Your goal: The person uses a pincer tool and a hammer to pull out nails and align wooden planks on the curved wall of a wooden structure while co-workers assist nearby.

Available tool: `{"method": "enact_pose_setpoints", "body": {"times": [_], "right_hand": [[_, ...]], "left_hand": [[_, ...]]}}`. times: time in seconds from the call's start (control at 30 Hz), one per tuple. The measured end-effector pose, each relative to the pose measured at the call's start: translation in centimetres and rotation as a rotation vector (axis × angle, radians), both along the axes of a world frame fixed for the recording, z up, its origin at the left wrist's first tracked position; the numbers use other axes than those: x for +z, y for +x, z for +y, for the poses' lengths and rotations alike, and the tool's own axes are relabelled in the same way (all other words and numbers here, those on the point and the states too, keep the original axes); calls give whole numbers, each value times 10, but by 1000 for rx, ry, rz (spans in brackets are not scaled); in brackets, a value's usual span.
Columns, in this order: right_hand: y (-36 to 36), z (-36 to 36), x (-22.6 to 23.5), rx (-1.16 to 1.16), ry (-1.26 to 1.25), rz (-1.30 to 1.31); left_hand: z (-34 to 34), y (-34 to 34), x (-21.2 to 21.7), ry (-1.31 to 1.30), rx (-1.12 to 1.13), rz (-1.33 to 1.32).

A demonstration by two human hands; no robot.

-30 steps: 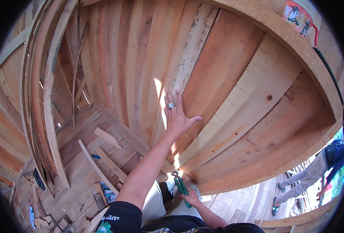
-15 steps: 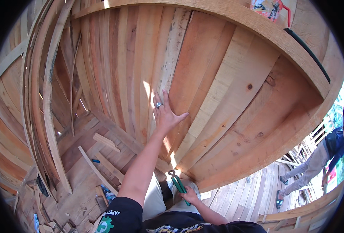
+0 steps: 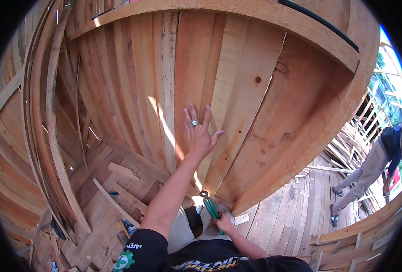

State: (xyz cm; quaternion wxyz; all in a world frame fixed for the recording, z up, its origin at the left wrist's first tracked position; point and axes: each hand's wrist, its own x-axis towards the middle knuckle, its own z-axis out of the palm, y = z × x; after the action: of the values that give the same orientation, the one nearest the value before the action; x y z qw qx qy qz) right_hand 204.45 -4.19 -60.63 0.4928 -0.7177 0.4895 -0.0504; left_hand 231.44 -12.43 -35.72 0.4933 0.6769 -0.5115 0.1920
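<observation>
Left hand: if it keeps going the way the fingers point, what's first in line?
The left hand already lies flat on the plank wall; sliding up, it would likely first reach the curved top beam.

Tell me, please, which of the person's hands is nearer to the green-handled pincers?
Right. The right hand grips the green-handled pincers; the left hand lies flat on the plank wall, higher up.

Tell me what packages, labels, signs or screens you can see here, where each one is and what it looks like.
Red sign or board: far right edge, behind the person standing outside; small, red with pale marks, mostly hidden.
Round emblem: on the black shirt sleeve at the bottom; green and white gear shape.
No packages or screens show.
</observation>
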Motion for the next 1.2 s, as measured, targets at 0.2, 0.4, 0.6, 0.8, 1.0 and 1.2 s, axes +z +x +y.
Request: {"method": "enact_pose_setpoints", "body": {"times": [0.2,0.4,0.6,0.8,1.0,1.2], "right_hand": [[-2,4,4,33,-192,-9],[-24,14,10,-22,-368,-241],[-61,14,117,-144,-617,-581],[-103,-55,241,-480,-1289,-824],[-90,-108,370,-807,-1588,-951],[-73,-148,407,-878,-1689,-984]], "left_hand": [[12,9,6,19,-41,-26],[90,44,-88,29,2,204],[201,-5,-251,980,135,258],[203,-9,-231,929,-3,243],[198,-5,-233,826,-110,355],[197,2,-228,787,-164,460]]}}
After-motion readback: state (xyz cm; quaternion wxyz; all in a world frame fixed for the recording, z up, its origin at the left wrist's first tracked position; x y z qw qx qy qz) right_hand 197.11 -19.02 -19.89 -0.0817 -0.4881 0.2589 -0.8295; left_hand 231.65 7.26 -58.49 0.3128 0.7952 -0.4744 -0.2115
